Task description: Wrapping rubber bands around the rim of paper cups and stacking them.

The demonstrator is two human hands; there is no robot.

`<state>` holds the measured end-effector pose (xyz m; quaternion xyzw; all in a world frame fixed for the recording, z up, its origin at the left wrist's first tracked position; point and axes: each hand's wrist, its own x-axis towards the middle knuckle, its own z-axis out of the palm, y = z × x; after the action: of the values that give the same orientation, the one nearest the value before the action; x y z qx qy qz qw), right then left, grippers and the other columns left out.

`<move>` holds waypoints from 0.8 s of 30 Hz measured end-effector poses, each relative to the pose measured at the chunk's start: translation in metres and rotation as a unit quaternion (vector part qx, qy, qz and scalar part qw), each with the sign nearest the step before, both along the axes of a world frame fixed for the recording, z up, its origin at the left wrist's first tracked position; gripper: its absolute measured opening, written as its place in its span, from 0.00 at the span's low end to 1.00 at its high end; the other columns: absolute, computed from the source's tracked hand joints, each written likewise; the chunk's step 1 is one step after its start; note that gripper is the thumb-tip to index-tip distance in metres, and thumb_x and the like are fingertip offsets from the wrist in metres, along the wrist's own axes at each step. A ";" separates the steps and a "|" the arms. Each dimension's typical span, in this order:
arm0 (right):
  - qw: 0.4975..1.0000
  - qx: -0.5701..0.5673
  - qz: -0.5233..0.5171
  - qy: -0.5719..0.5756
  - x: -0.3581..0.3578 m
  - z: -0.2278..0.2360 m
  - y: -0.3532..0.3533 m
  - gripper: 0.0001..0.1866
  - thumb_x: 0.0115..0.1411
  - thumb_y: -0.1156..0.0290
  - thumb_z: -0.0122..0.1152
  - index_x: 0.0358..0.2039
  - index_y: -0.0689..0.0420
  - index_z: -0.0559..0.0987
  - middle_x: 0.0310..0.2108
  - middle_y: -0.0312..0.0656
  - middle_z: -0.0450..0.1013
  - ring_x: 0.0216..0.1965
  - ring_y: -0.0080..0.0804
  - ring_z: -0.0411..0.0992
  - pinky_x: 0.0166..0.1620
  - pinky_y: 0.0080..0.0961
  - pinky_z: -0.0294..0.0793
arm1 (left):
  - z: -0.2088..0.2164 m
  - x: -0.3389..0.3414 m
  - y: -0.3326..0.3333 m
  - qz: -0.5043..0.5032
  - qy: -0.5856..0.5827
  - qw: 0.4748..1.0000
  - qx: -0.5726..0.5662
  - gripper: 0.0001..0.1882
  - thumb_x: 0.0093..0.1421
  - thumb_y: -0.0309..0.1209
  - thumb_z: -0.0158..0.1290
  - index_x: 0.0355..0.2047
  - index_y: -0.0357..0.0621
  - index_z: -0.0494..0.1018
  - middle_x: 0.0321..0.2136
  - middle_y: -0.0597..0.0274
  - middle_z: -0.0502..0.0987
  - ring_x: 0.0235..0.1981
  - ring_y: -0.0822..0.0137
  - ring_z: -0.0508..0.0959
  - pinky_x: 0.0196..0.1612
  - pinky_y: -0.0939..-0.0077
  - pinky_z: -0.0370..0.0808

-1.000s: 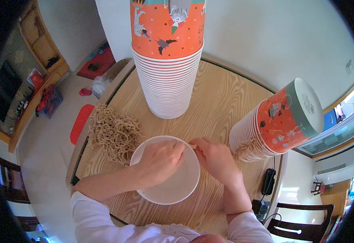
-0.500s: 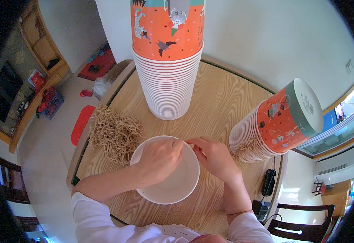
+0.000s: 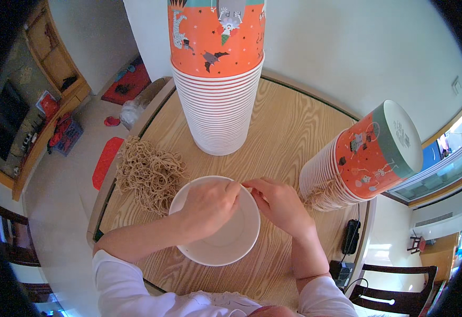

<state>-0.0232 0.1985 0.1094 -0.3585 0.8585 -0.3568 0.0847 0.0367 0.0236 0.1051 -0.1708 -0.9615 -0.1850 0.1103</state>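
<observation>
Tabletop (image 3: 289, 116) bears a bowl (image 3: 230, 240) opening upward, hands (image 3: 210, 206) (image 3: 282, 207) curled at its rim, grasp unclear.

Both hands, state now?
Left hand: closed, over the white bucket; anything held is hidden.
Right hand: curled beside the bucket's rim; grip can't be told.

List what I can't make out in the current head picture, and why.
All in the head view:
Whatever may be pinched between the left hand and right hand: covered by the hands themselves.
Part of the inside of the white bowl: behind the left hand.
Top of the tall container stack: cut off by the upper edge.
Single strand ends in the tan tangle: too fine.
</observation>
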 end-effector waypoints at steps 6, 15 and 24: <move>1.000 -0.020 -0.001 -0.015 -0.001 -0.002 -0.002 0.14 0.54 0.76 0.52 0.42 0.57 0.74 0.33 0.49 0.73 0.34 0.48 0.72 0.36 0.34 0.72 | 0.003 -0.002 0.000 -0.016 0.024 0.999 0.018 0.07 0.53 0.29 0.51 0.28 0.38 0.68 0.21 0.56 0.74 0.22 0.58 0.76 0.24 0.64 0.72; 0.986 -0.071 0.009 -0.152 -0.016 -0.021 -0.006 0.17 0.55 0.79 0.51 0.46 0.59 0.73 0.30 0.43 0.74 0.28 0.19 0.68 0.35 0.20 0.70 | 0.007 -0.004 -0.004 0.004 0.054 0.999 0.003 0.06 0.52 0.28 0.51 0.28 0.39 0.69 0.21 0.58 0.73 0.24 0.58 0.76 0.24 0.65 0.72; 0.969 -0.217 0.081 0.082 0.002 0.020 0.000 0.16 0.44 0.80 0.66 0.36 0.60 0.76 0.33 0.41 0.74 0.32 0.33 0.74 0.35 0.24 0.73 | 0.027 0.004 -0.020 0.016 -0.252 0.866 0.431 0.06 0.56 0.25 0.52 0.34 0.37 0.70 0.26 0.66 0.74 0.25 0.78 0.73 0.28 0.83 0.71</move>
<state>-0.0211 0.1987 0.1299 -0.4649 0.7325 -0.4959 -0.0375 0.0409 0.0035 0.1319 -0.0386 -0.7838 -0.6158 -0.0705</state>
